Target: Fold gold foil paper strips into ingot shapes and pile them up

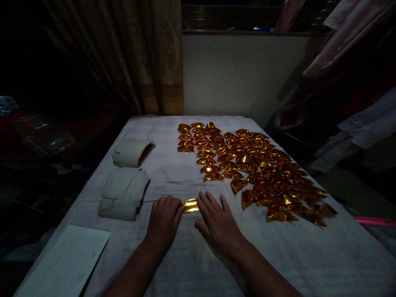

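Head view: one gold strip (190, 205), shiny, creased lengthwise, at the near middle of the tabletop (161, 136), its long axis running left to right between two bare hands. Left hand (165, 218): at the strip's left end, fingers curled, thumb alongside, apparently pinching that end. Right hand (218, 222): palm down, fingers extended, tips over the strip's right end, thumb held apart; pressure cannot be told. Neither hand is nearer; each meets one end, the exposed middle lying between. Item, to the right and far: many folded gold pieces (245, 159), loosely in rows at the far side, crowded toward the right edge. Item, at left: two stacks of grey-backed paper, a far stack (130, 152) and a nearer stack (123, 190); nearest, a pale flat sheet (63, 262). Surface: whitish cover, lightly wrinkled. Room: dim; patterned curtain (148, 62) far left, pale wall (232, 74) beyond, hanging cloth (368, 119) at right, pink object (374, 221) beside the right edge.
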The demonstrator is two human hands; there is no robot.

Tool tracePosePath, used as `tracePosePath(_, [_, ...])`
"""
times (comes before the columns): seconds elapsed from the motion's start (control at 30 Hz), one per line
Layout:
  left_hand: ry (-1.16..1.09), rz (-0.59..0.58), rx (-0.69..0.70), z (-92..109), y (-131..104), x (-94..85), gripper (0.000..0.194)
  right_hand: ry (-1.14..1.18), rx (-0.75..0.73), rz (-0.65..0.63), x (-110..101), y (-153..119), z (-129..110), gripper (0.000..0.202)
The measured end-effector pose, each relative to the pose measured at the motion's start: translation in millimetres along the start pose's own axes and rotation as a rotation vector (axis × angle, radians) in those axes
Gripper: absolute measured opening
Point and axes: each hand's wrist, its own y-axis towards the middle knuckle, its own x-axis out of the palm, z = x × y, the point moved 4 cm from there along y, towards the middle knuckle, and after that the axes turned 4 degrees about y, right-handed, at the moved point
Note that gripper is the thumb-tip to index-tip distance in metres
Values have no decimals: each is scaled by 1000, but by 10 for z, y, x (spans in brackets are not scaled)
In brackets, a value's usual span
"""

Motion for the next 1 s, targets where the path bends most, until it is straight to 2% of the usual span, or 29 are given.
tracePosePath(0.13, [24, 29, 23, 42, -15, -5, 18, -59, 55, -69, -16, -73, 133, 59])
tracePosePath(0.23, [56, 74, 172, 182, -47, 22, 30, -81, 44, -50, -15, -83, 138, 60])
tracePosePath(0.33, [103, 7, 342, 327, -93, 111, 46, -93, 33, -33, -10, -83, 130, 59])
tracePosePath(0.4, [125, -44, 380, 351, -122, 159, 57, -84, 30, -41, -10, -86, 132, 59])
tracePosePath(0.53, [150, -87, 365, 221, -202, 159, 63, -56, 39, -49, -20, -91, 137, 62])
tracePosePath(0.73, [190, -105, 321, -65, -349, 30, 60, -35, 35, -44, -6, -89, 141, 62])
tracePosePath(0.87, [189, -107, 295, -109, -355, 0, 56, -58, 28, -11, -5, -98, 147, 60])
tracePosePath(1.0, [188, -97, 289, -94, -343, 43, 56, -62, -25, 95, -38, -68, 47, 59])
